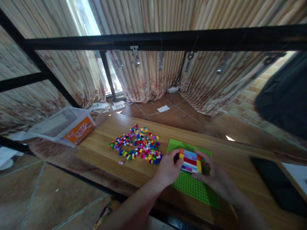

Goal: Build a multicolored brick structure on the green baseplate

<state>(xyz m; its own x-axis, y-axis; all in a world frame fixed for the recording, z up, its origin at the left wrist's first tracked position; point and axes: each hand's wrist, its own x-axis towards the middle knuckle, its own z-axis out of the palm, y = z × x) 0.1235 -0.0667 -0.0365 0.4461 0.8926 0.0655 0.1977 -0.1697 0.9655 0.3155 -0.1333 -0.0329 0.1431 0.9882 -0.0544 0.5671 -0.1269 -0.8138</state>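
A block of stacked toy bricks [190,160] in stripes of blue, red, white, orange and yellow is at the green baseplate [192,187]. Whether it is pressed onto the studs or just above them I cannot tell. My left hand [170,167] grips its left side, thumb and fingers curled against the edge. From the other side my right hand [213,174] spans the block, thumb at the near right corner and fingers at the far right corner. Left of the plate, loose toy bricks [141,145] in many colours lie spread over the wooden table [100,153].
A clear plastic box [59,124] with an orange label stands at the table's left end. On the right lie a dark flat tablet-like object [275,182] and some white paper [296,174]. A black metal bar [153,40] crosses above, with curtains behind it.
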